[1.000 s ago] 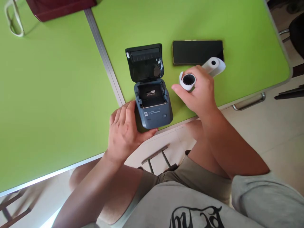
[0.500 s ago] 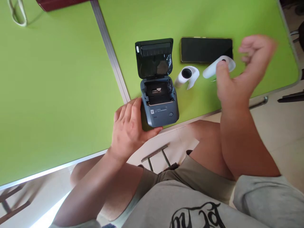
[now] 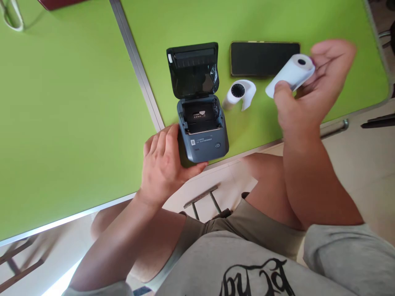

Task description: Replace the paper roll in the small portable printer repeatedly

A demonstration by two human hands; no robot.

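Note:
A small blue-grey thermal label printer [image 3: 205, 150] stands at the table's front edge with its dark lid [image 3: 194, 72] raised and its paper bay bare. My left hand [image 3: 163, 160] grips the printer's left side, the thumb along its front. In my right hand [image 3: 308, 98] is a white paper roll [image 3: 288, 76], tilted, with the thumb on its near side and the fingers behind its far end. Between printer and right hand, a second white paper roll [image 3: 230, 100] with a black core stands on the table, its loose end curling outward.
A dark-screened phone [image 3: 256, 59] lies behind the rolls. The green table [image 3: 77, 123] has a metal seam strip [image 3: 135, 61] left of the printer. A dark red object [image 3: 58, 3] and a white cord loop [image 3: 14, 18] lie at the far left.
My right hand has closed on the right-hand paper roll and tilted it up off the table. My left hand stays on the printer. The whole view has shifted slightly.

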